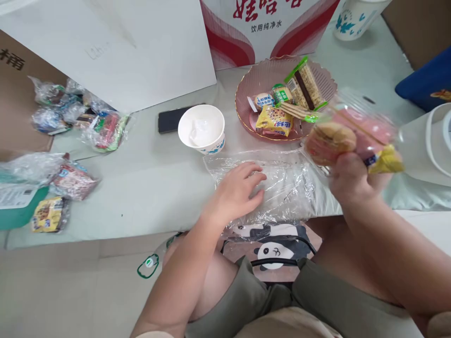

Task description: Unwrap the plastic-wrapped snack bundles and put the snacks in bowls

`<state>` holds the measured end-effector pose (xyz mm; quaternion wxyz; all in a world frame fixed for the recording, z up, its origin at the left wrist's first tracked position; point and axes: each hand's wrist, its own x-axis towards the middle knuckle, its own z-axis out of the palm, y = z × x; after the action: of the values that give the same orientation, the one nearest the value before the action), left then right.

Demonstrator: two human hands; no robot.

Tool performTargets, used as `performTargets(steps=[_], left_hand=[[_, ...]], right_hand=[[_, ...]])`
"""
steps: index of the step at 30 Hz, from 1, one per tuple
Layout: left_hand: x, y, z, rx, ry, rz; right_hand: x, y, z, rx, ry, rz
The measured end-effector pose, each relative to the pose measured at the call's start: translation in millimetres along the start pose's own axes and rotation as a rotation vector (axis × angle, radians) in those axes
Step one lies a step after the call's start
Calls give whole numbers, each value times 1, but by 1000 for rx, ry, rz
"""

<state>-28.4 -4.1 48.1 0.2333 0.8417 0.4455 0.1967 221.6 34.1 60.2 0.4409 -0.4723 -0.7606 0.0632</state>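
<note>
My left hand [243, 190] rests on a flat clear plastic bag [285, 183], its fingers spread and nothing held. Raised at the right, my right hand [355, 178] is closed on several wrapped snacks [366, 129], slightly blurred. Among them are a round tan one, something pink and a yellow packet. Just beyond the bag stands a pink ribbed plate [243, 89] with a gold rim. It holds a yellow snack packet [275, 119], a green-ended bar [306, 87] and small wrapped biscuits [283, 94].
A paper cup [200, 129] with crumpled white material inside stands beside a black phone [171, 119]. Wrapped snacks [105, 131] lie at the left near a green container [21, 206]. Boxes [141, 51] line the back; a white bucket [419, 145] stands right.
</note>
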Motion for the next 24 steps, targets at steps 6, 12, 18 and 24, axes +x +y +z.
performTargets(steps=[6, 12, 18, 24], left_hand=[[5, -7, 6, 14, -103, -11], [4, -5, 5, -8, -95, -9], [4, -4, 7, -12, -95, -23], [5, -6, 7, -18, -95, -34]], right_hand=[[91, -20, 4, -340, 50, -121], [117, 2, 10, -501, -314, 12], [85, 18, -9, -536, -448, 22], [97, 17, -10, -645, -397, 49]])
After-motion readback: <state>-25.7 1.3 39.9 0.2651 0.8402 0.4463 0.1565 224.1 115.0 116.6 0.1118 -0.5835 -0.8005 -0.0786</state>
